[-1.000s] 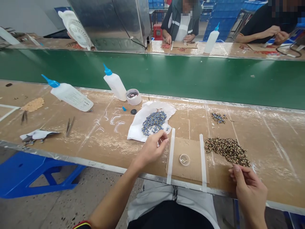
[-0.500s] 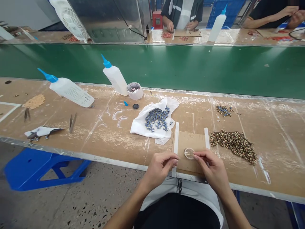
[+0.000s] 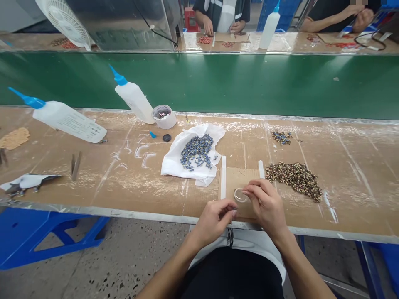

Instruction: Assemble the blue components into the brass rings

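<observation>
My left hand (image 3: 216, 219) is closed in a pinch at the near edge of the bench, holding something too small to name. My right hand (image 3: 264, 204) is pinched over a small round clear dish (image 3: 239, 194) on a cardboard pad (image 3: 237, 178) framed by two white strips. A white cloth (image 3: 174, 162) carrying a heap of small blue-grey parts (image 3: 197, 151) lies just left of the pad. A pile of brown speckled parts (image 3: 294, 176) lies just right of it.
Two white squeeze bottles with blue nozzles (image 3: 64, 118) (image 3: 133, 97), a tape roll (image 3: 164, 116), tweezers (image 3: 75, 165) and a tan heap (image 3: 14, 138) sit to the left. A green conveyor belt (image 3: 249, 85) runs behind. Other people (image 3: 222, 14) work across it. A blue stool (image 3: 37, 232) stands below.
My right hand left the brown pile and came to the round dish. My left hand drew back from the blue parts to the near edge beside it. The view drifted right.
</observation>
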### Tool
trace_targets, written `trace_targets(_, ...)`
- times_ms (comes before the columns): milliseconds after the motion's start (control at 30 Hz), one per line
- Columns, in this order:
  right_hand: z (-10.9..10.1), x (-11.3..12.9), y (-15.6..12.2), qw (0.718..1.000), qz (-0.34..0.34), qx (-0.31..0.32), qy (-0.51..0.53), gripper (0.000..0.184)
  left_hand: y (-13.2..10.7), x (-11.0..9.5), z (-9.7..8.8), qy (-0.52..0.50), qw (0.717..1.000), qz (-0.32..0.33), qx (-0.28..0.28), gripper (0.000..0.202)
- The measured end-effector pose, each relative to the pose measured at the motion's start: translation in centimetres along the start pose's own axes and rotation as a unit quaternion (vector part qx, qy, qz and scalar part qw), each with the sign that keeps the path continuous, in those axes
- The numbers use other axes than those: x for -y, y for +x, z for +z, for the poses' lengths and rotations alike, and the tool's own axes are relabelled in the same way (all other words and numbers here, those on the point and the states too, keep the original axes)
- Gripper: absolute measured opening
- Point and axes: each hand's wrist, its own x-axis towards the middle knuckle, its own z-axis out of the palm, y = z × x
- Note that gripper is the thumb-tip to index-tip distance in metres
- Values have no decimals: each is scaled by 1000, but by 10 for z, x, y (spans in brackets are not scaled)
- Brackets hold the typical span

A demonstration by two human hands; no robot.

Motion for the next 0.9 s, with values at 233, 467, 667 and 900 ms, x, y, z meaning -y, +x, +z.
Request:
trace_targets(233,-4,-6,-11,958,189,-61,206,15,3,7,1,-5,1000,-4,5,14)
trace_targets(467,7,0,-34,915,253,-93,301,18,6,1,-3,72,996,36,35,12)
trace_targets(667,15,2,-47,919,237,-108,296,16,5,1,1,93,994,45,20,13)
trace_targets(900,16,3,-49,930,217,-106,278,10,6,1,4,107,993,56,-1,10)
